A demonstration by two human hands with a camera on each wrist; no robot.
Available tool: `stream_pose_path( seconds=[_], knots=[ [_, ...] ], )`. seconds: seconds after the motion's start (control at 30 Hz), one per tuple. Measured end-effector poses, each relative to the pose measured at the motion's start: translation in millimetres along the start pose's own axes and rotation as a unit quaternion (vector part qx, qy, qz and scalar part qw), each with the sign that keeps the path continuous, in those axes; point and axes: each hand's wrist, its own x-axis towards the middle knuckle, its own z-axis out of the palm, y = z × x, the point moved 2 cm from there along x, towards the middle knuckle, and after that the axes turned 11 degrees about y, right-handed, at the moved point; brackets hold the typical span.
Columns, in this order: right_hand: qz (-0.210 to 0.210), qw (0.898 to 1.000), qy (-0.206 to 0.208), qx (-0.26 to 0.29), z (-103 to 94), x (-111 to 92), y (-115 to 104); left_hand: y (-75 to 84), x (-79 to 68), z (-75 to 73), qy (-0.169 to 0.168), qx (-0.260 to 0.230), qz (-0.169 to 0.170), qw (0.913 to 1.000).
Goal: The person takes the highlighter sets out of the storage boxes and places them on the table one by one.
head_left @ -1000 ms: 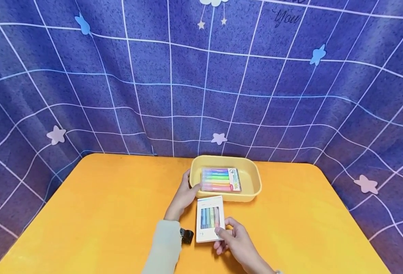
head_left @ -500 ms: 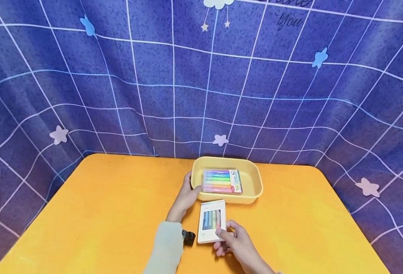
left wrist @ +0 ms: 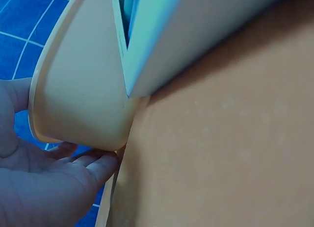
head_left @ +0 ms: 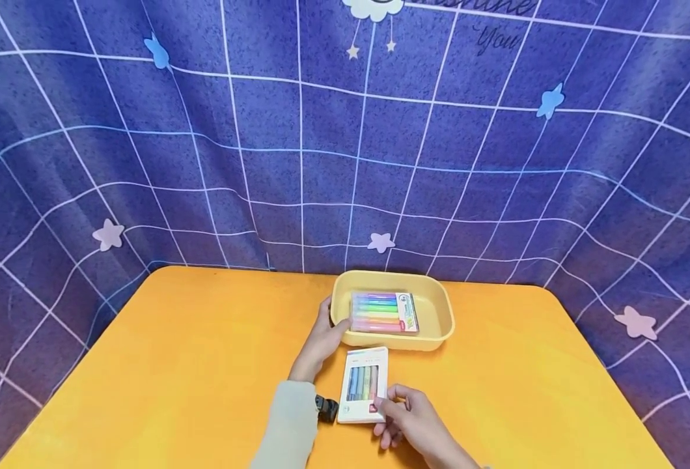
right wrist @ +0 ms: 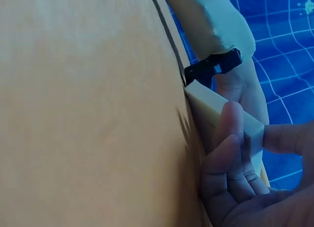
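Well, the right hand (head_left: 411, 420) pinches the box (head_left: 362, 384) by its near right corner, thumb on top, fingers under. The box reaches forward and left of that grip, its long way pointing at the bin (head_left: 434, 314), just short of it. The left hand (head_left: 323, 337) holds the bin's left end, beside the pens (head_left: 375, 312).

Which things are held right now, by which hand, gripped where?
Right hand: white box, pinched at its near right corner. Left hand: yellow tray, gripped at its left end, thumb over the rim.
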Motion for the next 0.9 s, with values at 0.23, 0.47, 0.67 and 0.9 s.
stream_pose_path(
  seconds=[0.23, 0.47, 0.67, 0.9],
  knots=[
    [-0.006, 0.999, 0.000, -0.050, -3.3, 1.6, 0.3, -0.8, -0.3, -1.2, -0.001, 0.006, -0.005, 1.0000],
    [-0.008, 0.996, 0.005, -0.083, -3.3, -0.9, 1.7, -1.3, -0.9, 0.8, 0.006, -0.004, 0.001, 1.0000],
    [-0.028, 0.995, 0.008, -0.094, -3.8, -3.8, -0.6, -0.6, -2.0, 1.1, 0.010, -0.006, 0.003, 0.9999],
    [-0.032, 0.995, 0.021, -0.089, -4.7, -2.8, 1.1, -0.3, -3.3, 0.1, 0.011, -0.003, 0.002, 0.9999]
  ],
)
